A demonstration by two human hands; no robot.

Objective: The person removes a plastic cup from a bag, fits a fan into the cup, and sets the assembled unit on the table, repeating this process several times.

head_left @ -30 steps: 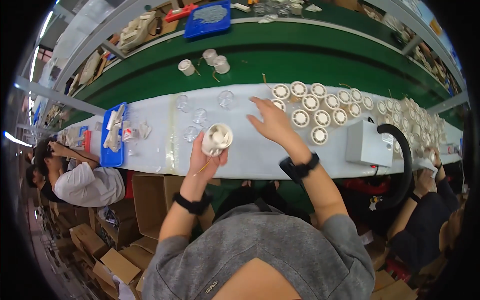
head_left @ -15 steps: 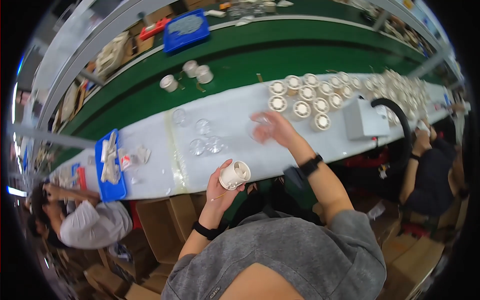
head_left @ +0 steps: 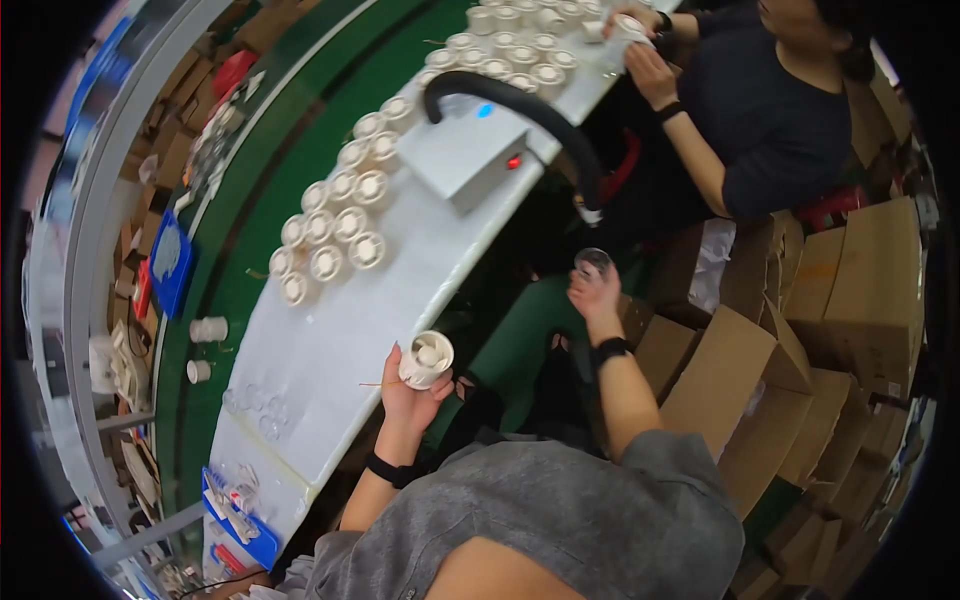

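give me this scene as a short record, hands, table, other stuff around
left hand: holds white cup, thin wire sticking out
right hand: holds clear cup, out past the table edge
table: grouped white cups, grey box, several loose clear cups
hose: black, arching over the grey box
nearby person: both hands at a white piece
floor side: cardboard boxes

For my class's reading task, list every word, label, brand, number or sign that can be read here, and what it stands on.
No text can be read in this view.
Cardboard box at the right: small dark marks, too small to read.
Grey machine: a blue light and a red light, no readable lettering.
White cup in the left hand: none seen.
Clear cover in the right hand: none seen.
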